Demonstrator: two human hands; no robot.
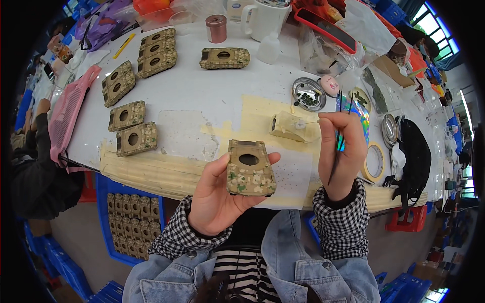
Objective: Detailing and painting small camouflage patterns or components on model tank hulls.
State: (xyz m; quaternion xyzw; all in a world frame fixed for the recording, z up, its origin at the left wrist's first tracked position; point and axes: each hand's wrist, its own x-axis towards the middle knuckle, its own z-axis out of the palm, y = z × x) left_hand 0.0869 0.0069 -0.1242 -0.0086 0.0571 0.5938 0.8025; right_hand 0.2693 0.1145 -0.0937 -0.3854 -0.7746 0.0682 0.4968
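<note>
My left hand (pixel 209 194) grips a camouflage-painted model tank hull (pixel 251 177) from its sides and below. The hull has a round dark hole in its deck and is held level over the table's front edge. To its right my right hand (pixel 346 144) is closed, with a dark pair of tweezers (pixel 335 164) running through its grip. A thin needle-like stick (pixel 311 122) reaches from the pinched fingertips toward a white blob on a tape-wrapped block (pixel 288 127). Beyond it, a round metal dish (pixel 309 94) holds small dark green bits.
Several similar hulls (pixel 136 139) lie at the left; another hull (pixel 224 58) lies farther back. A white mug (pixel 265 22), a pink tin (pixel 216 29) and a red-edged phone (pixel 326 30) stand or lie behind. Right: a tape roll (pixel 373 161). Below left: a blue crate (pixel 103 202) of hulls.
</note>
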